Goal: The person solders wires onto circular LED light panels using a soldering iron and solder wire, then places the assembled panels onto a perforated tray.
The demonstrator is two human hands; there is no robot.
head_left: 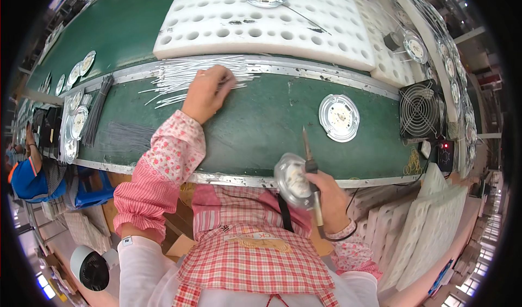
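Note:
My left hand (209, 92) reaches over a pile of thin white wires (174, 79) on the green bench (255, 122), fingers curled together; what they grip is hidden. My right hand (331, 198), at the bench's front edge, grips a soldering iron (307, 149) with its tip pointing away from me, along with a blurred round metal plate (289, 179). Another silver disc (339, 117), with a pale centre, lies flat to the right. Grey wires (128, 135) lie to the left of my left forearm.
White foam trays (261, 46) with holes line the back, one carrying a disc. At right stand a fan (418, 111), a black control box (445, 156) and stacked foam sheets (424, 231). More discs (79, 121) sit at left, beside a co-worker in blue (30, 176).

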